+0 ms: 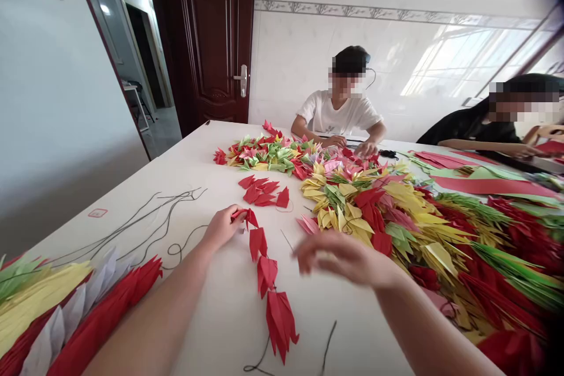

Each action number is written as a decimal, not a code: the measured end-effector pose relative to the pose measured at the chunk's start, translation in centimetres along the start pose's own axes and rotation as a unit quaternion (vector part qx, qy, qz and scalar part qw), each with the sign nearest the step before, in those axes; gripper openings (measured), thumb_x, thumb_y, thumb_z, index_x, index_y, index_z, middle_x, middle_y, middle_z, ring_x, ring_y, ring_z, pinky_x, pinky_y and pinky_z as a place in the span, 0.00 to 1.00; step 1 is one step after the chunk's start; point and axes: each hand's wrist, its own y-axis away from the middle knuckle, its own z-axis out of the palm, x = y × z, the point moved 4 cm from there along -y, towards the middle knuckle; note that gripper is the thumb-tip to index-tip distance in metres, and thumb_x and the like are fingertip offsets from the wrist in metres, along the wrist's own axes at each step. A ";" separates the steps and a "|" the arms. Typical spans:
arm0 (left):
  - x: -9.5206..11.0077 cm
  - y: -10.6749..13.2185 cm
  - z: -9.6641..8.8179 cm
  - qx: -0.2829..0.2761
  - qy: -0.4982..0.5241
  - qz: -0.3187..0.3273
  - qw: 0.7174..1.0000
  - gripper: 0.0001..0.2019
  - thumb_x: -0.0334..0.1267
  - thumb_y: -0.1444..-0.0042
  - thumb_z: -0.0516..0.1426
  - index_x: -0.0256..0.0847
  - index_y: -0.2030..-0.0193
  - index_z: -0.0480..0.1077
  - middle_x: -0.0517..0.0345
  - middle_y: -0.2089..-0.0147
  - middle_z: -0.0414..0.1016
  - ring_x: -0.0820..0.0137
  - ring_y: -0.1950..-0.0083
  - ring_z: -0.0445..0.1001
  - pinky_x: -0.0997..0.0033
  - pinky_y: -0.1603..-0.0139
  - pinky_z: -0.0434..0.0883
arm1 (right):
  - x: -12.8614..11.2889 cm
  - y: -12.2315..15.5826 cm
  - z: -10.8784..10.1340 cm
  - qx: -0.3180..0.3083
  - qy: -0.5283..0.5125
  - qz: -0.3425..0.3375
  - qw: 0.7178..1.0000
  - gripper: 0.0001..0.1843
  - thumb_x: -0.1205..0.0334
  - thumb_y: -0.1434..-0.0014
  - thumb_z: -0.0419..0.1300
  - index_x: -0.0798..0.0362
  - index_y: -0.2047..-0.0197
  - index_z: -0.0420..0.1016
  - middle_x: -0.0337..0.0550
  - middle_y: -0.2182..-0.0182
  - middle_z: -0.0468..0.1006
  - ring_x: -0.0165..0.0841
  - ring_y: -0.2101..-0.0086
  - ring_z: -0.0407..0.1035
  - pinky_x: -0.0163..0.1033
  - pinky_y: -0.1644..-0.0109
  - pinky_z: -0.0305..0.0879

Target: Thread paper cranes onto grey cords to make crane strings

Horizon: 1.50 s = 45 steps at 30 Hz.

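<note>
A white surface [229, 320] has a big bright paper pile [374, 200]. Nearer lies a string of red papers [267, 275]. The left hand [222, 229] pinches its far end. The right hand [341, 255] is blurry: fingers bent, partly open, holding nothing I can see.

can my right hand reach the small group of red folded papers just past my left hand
Probably yes: mostly bare tabletop lies between the right hand and the red folded papers, with the left hand off to one side. Blur hides whether the right hand holds anything.
</note>
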 end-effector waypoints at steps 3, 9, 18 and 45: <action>-0.2 0.1 0.1 -0.015 0.041 -0.012 0.999 0.12 0.47 0.45 0.49 0.42 0.68 0.67 0.62 0.71 0.73 0.71 0.71 0.69 0.75 0.68 0.63 | 5.3 -5.6 -1.6 0.237 -0.002 0.057 0.970 0.12 0.52 0.44 0.52 0.52 0.65 0.68 0.42 0.71 0.72 0.30 0.70 0.67 0.37 0.65 0.65; 0.3 0.1 0.0 -0.005 0.090 -0.017 0.996 0.13 0.47 0.47 0.51 0.40 0.72 0.65 0.62 0.76 0.68 0.73 0.75 0.64 0.75 0.72 0.61 | 10.7 -9.9 2.3 0.245 -0.112 0.068 0.961 0.14 0.52 0.50 0.56 0.51 0.65 0.60 0.36 0.73 0.66 0.27 0.75 0.63 0.34 0.72 0.60; 1.1 0.4 1.3 -0.071 0.205 -0.042 0.975 0.13 0.48 0.47 0.52 0.39 0.68 0.66 0.63 0.73 0.65 0.74 0.73 0.63 0.74 0.71 0.62 | 11.4 -9.3 1.7 0.253 -0.115 0.069 0.958 0.04 0.61 0.49 0.53 0.51 0.72 0.63 0.36 0.75 0.67 0.28 0.73 0.62 0.36 0.68 0.59; 1.1 1.0 1.2 -0.083 0.364 -0.076 0.925 0.16 0.48 0.51 0.57 0.40 0.75 0.57 0.62 0.73 0.61 0.72 0.67 0.64 0.72 0.65 0.65 | 10.6 -9.2 1.6 0.267 -0.257 0.047 0.927 0.17 0.50 0.56 0.63 0.53 0.77 0.64 0.36 0.79 0.71 0.28 0.76 0.68 0.35 0.69 0.64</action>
